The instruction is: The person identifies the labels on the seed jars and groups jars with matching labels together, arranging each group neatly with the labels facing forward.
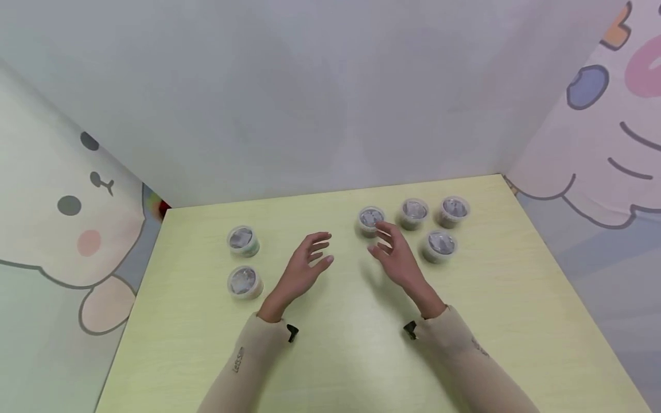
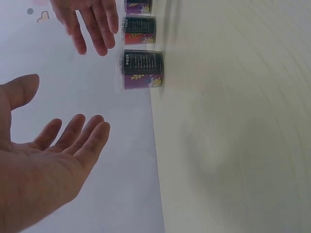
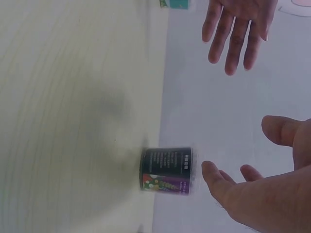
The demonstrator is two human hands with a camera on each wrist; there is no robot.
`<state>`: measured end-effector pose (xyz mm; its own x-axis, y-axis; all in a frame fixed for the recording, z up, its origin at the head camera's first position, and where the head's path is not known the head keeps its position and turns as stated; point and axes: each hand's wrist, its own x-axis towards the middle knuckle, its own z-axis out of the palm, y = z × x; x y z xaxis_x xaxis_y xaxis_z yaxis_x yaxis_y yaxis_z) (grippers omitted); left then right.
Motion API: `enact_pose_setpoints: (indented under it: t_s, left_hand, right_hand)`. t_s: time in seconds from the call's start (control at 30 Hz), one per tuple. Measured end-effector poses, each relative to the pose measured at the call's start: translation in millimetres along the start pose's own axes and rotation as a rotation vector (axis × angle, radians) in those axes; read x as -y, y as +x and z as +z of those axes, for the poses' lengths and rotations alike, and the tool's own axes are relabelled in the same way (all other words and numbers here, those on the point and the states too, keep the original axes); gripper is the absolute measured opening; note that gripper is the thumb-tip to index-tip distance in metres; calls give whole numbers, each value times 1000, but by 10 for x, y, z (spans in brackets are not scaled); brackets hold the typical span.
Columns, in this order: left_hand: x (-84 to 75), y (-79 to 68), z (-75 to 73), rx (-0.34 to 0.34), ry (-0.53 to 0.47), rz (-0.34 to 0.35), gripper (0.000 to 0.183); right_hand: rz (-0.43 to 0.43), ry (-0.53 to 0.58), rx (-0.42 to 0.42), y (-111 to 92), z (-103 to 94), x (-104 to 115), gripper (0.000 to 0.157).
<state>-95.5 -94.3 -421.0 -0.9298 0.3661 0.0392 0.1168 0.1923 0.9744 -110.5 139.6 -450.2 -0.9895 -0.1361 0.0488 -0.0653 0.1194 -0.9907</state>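
Observation:
Both hands hover over the table, palms facing each other, holding nothing. My left hand (image 1: pixel 302 267) is left of the middle, its fingers relaxed and apart from the thumb. Closest to it are two small round lidded tubs, a rear one (image 1: pixel 242 241) and a front one (image 1: pixel 245 282). My right hand (image 1: pixel 396 255) is loosely bent just in front of a lidded tub (image 1: pixel 370 218), overlapping its edge in the head view; in the right wrist view the fingertips look apart from that tub (image 3: pixel 166 171), which has a dark and purple label.
More lidded tubs stand at the back right: one (image 1: pixel 413 214), another (image 1: pixel 454 211) and a nearer one (image 1: pixel 439 246). The pale yellow table (image 1: pixel 330 355) meets a plain white cloth wall (image 1: pixel 330 115) behind. Cartoon-printed cloth hangs at both sides.

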Motion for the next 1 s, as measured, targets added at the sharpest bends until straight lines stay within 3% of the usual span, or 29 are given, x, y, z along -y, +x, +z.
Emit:
enact_pose_setpoints:
  t_s: [0.3,0.5,0.73,1.0]
  left_hand:
    - [56,226,146,-49,-17,-67,51]
    - [106,344,255,-67,-21,-94,52]
    - [128,430,351,-30,-26,-122,58]
    - [476,689,508,-22,-2,-171,68]
  right_hand:
    - [29,-28,-120,69,-99,-153,56]
    - [81,-9,-126,95,-123,-121,58]
    - [101,-50,-110,60,-93,53,59]
    - [98,-72,-95,214,-136,-168,66]
